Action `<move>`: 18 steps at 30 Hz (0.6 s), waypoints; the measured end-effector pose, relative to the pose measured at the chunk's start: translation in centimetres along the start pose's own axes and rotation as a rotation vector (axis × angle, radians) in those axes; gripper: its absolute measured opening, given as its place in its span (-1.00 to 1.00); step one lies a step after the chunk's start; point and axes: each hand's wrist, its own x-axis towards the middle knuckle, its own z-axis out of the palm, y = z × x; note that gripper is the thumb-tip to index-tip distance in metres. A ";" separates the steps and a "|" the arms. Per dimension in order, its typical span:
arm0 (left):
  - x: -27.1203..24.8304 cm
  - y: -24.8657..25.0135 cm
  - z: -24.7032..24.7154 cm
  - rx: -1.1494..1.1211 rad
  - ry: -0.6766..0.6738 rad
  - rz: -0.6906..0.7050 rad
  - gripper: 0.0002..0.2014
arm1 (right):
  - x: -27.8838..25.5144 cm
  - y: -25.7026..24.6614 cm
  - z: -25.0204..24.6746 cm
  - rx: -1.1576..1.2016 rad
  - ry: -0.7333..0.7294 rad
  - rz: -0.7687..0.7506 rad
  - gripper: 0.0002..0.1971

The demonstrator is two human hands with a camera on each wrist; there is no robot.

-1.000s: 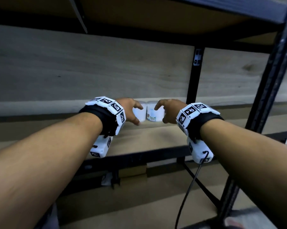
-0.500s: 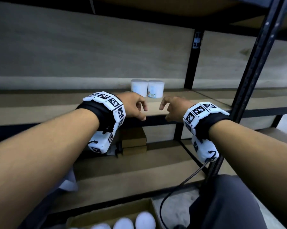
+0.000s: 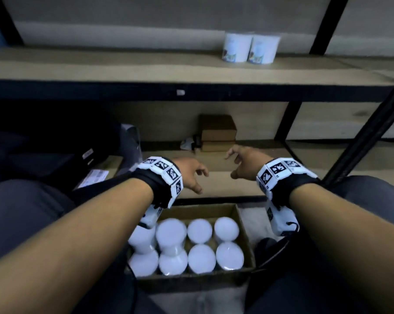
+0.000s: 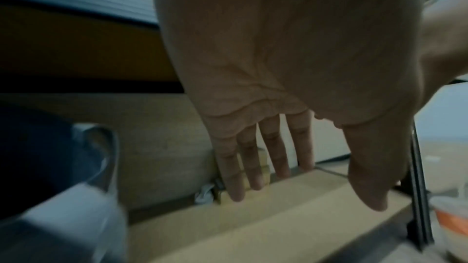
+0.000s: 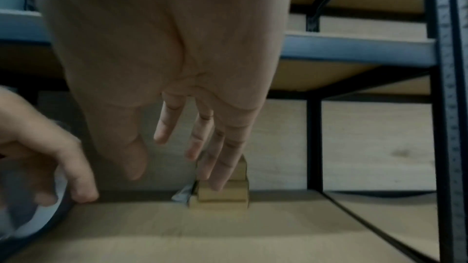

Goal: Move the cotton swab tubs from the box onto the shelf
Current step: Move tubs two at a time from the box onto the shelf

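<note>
My left hand is hanging loose above the box, fingers relaxed and holding nothing. White tubs are filling the box below. My right hand is hovering empty too, fingers spread. Two tubs are standing on the shelf, touching.

Dim, blurred, grainy frames; wide-angle edge distortion.

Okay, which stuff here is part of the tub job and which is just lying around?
Job: two tubs on the shelf; tubs in the box; box; shelf; both empty hands.
Lying about: stacked brown cartons; crumpled wrapper.
</note>
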 end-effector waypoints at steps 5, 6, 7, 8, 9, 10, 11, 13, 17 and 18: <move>-0.9 -4.9 6.7 0.018 -0.112 -0.125 -0.26 | 1.7 -1.3 9.0 0.033 -0.160 -0.045 -0.36; -1.3 -5.9 7.9 0.023 -0.131 -0.156 -0.23 | 1.9 -1.7 10.9 0.028 -0.202 -0.069 -0.33; -1.6 -6.8 8.8 0.027 -0.143 -0.180 -0.20 | 1.9 -2.0 12.6 0.024 -0.220 -0.092 -0.30; -2.0 -7.6 9.6 0.022 -0.150 -0.196 -0.16 | 1.8 -2.3 14.3 0.019 -0.230 -0.108 -0.27; -2.5 -8.6 10.6 0.010 -0.160 -0.213 -0.12 | 1.9 -2.8 16.1 0.007 -0.238 -0.121 -0.22; -2.8 -9.4 11.2 0.006 -0.161 -0.222 -0.08 | 1.9 -3.0 17.6 -0.007 -0.243 -0.131 -0.16; -3.4 -10.3 12.1 0.003 -0.161 -0.244 -0.06 | 2.0 -3.4 19.1 -0.017 -0.268 -0.133 -0.09; -4.3 -11.4 13.3 0.024 -0.133 -0.275 0.01 | 2.4 -3.9 21.1 -0.027 -0.340 -0.139 0.08; -5.2 -13.4 15.9 -0.025 -0.124 -0.332 0.18 | 3.1 -4.5 23.0 -0.040 -0.403 -0.199 0.19; -5.3 -13.6 16.3 -0.037 -0.121 -0.340 0.20 | 3.2 -4.6 23.3 -0.043 -0.396 -0.199 0.18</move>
